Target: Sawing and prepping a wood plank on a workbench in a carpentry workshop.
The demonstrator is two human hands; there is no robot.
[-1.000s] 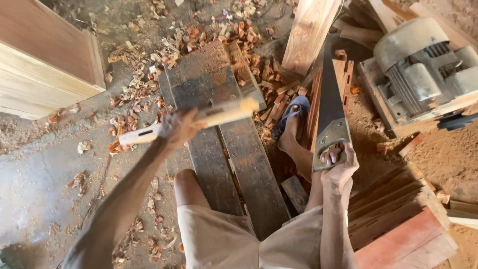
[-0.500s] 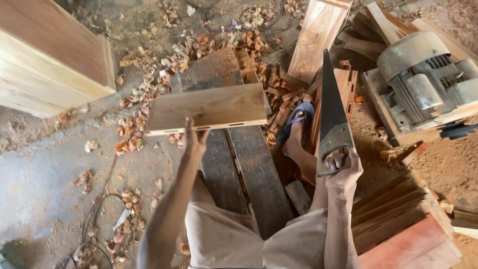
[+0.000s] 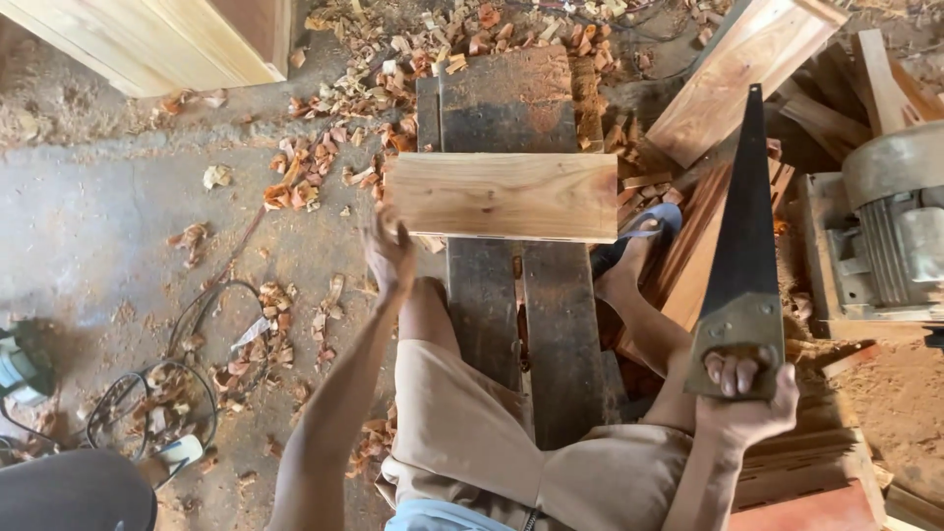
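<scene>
A pale wooden board lies flat across a dark wooden bench that I sit astride. My left hand is at the board's near left corner, fingers on its edge. Off to the right of the bench, my right hand grips the handle of a handsaw. Its dark blade points away from me and is held up. My right foot in a blue sandal rests on the ground beside the bench.
Wood shavings litter the concrete floor. A light wooden cabinet stands at the top left, planks lean at the top right, and a grey electric motor sits at the right. Cables lie at the lower left.
The board, lifted on edge by my left hand a second ago, now lies flat across the bench. The left hand has slid to its near left corner. The saw stays in my right hand.
</scene>
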